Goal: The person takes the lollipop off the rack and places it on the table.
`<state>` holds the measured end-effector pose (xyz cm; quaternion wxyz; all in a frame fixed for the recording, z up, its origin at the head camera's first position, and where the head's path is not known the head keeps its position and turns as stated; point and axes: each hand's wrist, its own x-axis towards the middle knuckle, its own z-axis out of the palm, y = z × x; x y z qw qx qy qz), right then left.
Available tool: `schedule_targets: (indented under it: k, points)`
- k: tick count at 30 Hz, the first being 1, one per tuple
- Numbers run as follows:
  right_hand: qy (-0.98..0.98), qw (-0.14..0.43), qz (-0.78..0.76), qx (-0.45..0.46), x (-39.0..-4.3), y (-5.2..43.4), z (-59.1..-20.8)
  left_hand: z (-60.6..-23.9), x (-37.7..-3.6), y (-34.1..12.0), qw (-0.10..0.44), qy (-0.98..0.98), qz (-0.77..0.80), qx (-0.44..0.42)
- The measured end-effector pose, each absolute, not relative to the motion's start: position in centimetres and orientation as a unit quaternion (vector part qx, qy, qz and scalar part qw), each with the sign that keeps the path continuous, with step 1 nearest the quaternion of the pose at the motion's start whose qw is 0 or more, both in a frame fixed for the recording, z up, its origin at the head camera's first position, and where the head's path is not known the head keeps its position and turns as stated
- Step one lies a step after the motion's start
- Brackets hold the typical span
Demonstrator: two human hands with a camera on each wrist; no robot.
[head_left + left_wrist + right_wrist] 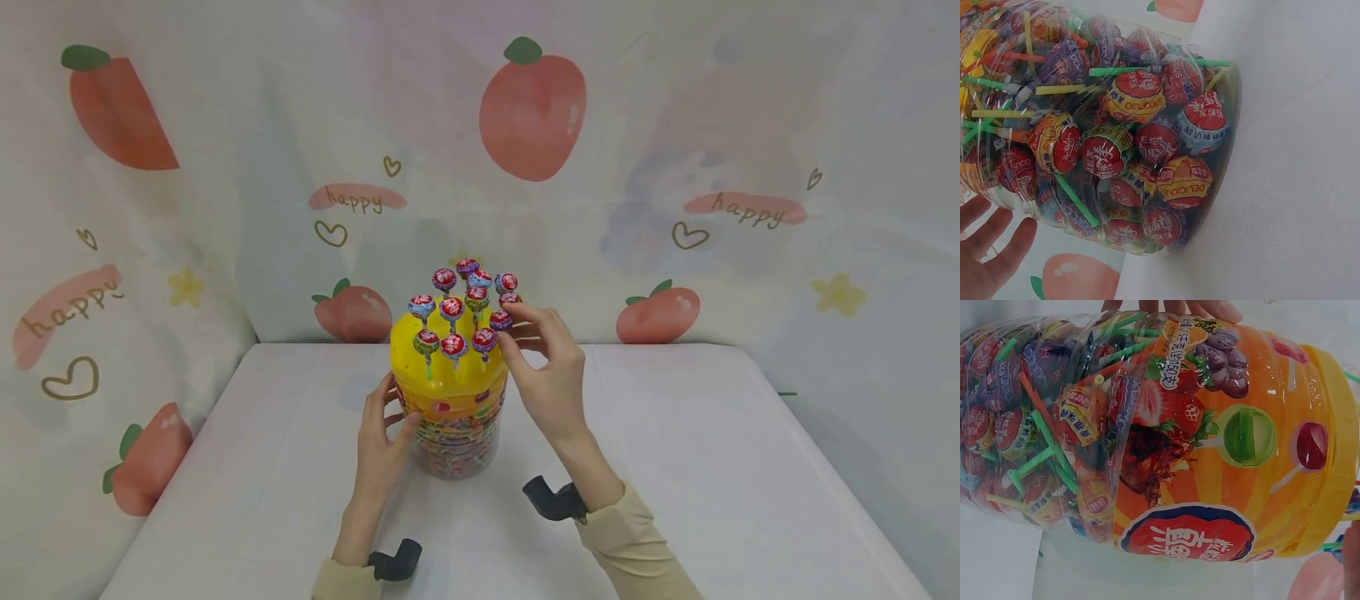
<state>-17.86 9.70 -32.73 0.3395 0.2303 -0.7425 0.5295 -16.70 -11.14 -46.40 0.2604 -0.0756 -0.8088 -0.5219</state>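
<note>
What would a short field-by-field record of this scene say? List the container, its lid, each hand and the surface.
container: clear lollipop jar, full of wrapped lollipops, upright
lid: yellow lid with lollipops stuck upright in it
left hand: fingers straight, touching the jar's side
right hand: fingertips at a red-wrapped lollipop on the lid's right edge
surface: white table
</note>
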Motion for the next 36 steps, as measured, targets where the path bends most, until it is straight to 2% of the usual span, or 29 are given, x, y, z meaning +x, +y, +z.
schedule_targets:
  k: [21,36]
  points:
    - [-0.734,0.368,0.526,0.221,-17.8,9.5,-32.2,-46.5,-16.7,-11.2,0.240,-0.807,-0.535,-0.072]
    - [-0.715,0.388,0.549,0.190,-17.7,11.1,-32.4,-46.3,-16.5,-11.0,0.232,-0.807,-0.539,-0.067]
